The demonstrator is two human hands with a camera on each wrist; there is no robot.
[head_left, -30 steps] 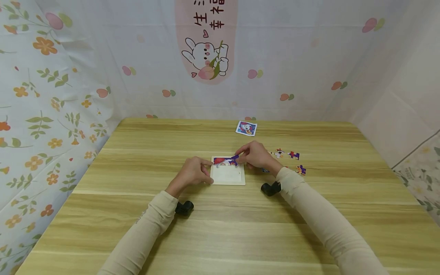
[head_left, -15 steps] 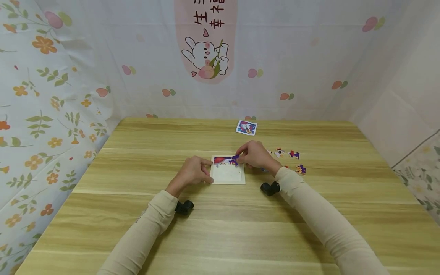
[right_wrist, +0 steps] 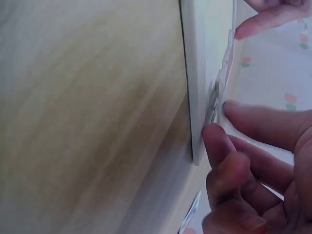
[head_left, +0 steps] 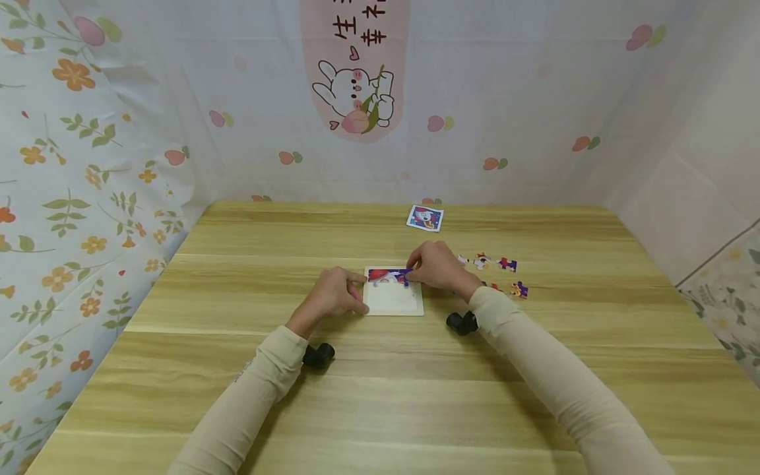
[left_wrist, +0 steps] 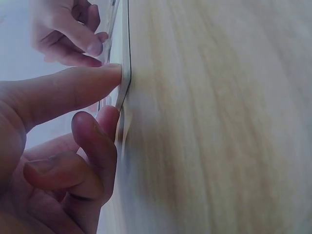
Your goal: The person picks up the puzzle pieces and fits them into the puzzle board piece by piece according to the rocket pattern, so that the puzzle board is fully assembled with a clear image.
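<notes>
A white square puzzle tray (head_left: 392, 303) lies on the table in the head view, with joined purple, red and white pieces along its far side. My left hand (head_left: 334, 293) grips the tray's left edge; in the left wrist view its thumb (left_wrist: 92, 83) presses the near corner and other fingers curl at the side. At the far right corner my right hand (head_left: 438, 265) pinches a purple puzzle piece (head_left: 409, 272), partly hidden by the fingers. The right wrist view shows that thumb (right_wrist: 258, 122) and a fingertip on either side of the piece, which sits slightly raised over the tray.
Loose puzzle pieces (head_left: 507, 264) lie to the right of the tray, some partly behind the right hand. A printed picture card (head_left: 425, 218) is near the table's back edge. Black wrist mounts (head_left: 318, 357) hang under both forearms. Patterned cloth (head_left: 249, 86) hangs behind.
The purple piece in my right hand has come down from a tilted position to lie nearly flat at the tray's far right corner. My left hand stays at the tray's left edge.
</notes>
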